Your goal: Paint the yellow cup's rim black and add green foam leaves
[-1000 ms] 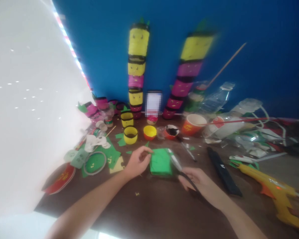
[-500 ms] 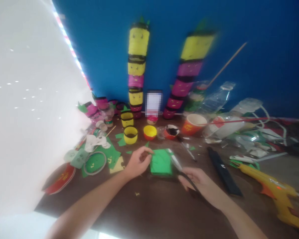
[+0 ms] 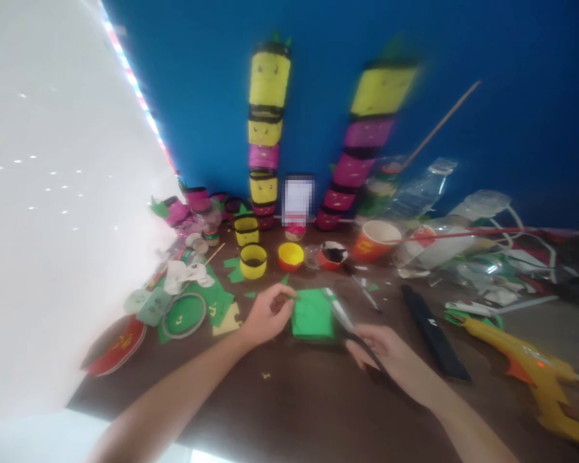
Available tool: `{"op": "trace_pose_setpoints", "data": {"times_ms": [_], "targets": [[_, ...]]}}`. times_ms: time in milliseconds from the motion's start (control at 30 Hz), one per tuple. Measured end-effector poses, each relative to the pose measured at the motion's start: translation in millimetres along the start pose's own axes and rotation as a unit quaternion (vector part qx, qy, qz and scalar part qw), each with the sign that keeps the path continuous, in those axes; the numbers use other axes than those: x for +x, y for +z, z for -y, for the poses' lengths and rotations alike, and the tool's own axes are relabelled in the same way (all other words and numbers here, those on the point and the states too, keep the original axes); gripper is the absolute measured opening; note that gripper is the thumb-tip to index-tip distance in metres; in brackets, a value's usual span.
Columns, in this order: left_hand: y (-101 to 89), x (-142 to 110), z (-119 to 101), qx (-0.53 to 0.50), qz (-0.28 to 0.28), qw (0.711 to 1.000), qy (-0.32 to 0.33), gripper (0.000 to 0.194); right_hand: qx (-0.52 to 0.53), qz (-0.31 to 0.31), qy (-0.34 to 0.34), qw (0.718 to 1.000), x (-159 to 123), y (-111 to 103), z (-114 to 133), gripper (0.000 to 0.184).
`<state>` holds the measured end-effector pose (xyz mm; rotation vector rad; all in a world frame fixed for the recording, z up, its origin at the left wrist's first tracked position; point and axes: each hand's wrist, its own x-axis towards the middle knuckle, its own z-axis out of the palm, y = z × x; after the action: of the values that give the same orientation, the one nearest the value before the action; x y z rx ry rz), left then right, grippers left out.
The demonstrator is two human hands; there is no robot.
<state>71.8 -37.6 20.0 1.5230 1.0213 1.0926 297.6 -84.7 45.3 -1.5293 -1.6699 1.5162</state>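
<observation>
My left hand (image 3: pixel 266 315) pinches the left edge of a green foam sheet (image 3: pixel 311 314) lying on the dark brown table (image 3: pixel 299 405). My right hand (image 3: pixel 383 347) is closed round the black handles of a pair of scissors (image 3: pixel 347 321), whose blades lie along the sheet's right edge. Both forearms reach in from the bottom of the view.
Yellow rings (image 3: pixel 253 260) and small pots (image 3: pixel 290 256) stand behind the sheet, with two tall yellow-and-pink stacked towers (image 3: pixel 265 128) against the blue wall. A yellow glue gun (image 3: pixel 531 370) and a black bar (image 3: pixel 434 331) lie to the right. Green scraps and a red lid (image 3: pixel 118 341) are on the left.
</observation>
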Motion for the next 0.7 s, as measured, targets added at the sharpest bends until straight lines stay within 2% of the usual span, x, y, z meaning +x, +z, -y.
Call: {"op": "trace_pose_setpoints", "data": {"times_ms": [700], "targets": [[-0.1, 0.8, 1.1, -0.008, -0.003, 1.000, -0.001, 0.011, 0.000, -0.013, 0.007, 1.000, 0.4, 0.8, 2.9, 0.041]]}}
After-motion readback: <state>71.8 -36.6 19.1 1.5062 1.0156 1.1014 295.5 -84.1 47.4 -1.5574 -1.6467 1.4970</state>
